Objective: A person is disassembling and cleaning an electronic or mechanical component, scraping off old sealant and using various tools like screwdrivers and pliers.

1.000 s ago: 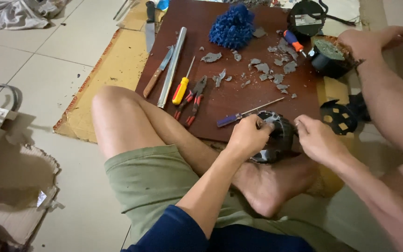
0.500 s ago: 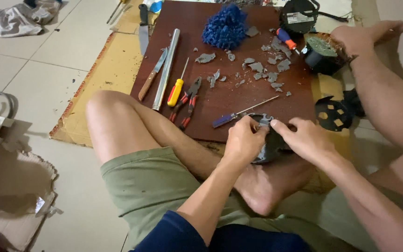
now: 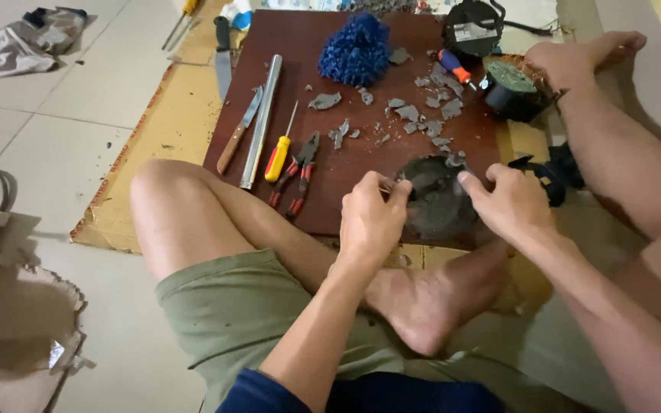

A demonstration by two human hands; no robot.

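Both hands pinched shut on the round grey part [image 3: 434,200] at the board's [image 3: 346,176] 5 o'clock edge, left hand [image 3: 370,218] at its 9, right hand [image 3: 508,205] at its 3; feels stiff, dusty, probably brittle, so I grip the rim.

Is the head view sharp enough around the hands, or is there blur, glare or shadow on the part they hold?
Head view: even, soft indoor light, no glare on the brown board; left hand and right hand slightly soft; the dark round part between them is dim, detail hard to read; wide-lens bending at the edges.
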